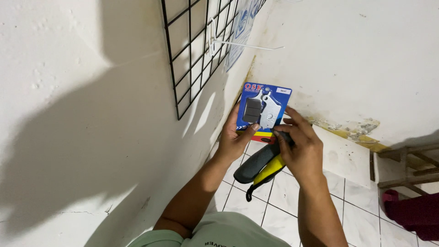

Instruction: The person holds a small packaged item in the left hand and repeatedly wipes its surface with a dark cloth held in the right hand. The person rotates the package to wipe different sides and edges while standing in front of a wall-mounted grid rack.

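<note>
My left hand [234,139] holds a blue blister card [264,110] with a grey metal brake pad sealed under clear plastic, thumb pressed on its lower front. My right hand [299,148] grips a tool with a dark grey and yellow handle [261,167], and its fingers touch the card's lower right edge. The tool's working end is hidden behind the right hand. A short black strap hangs from the handle's lower end.
A black wire grid panel [196,55] hangs on the white wall at left, with a white cable tie [242,45] sticking out. White floor tiles [283,201] lie below. A wooden frame [411,169] and dark red cloth [414,212] sit at right.
</note>
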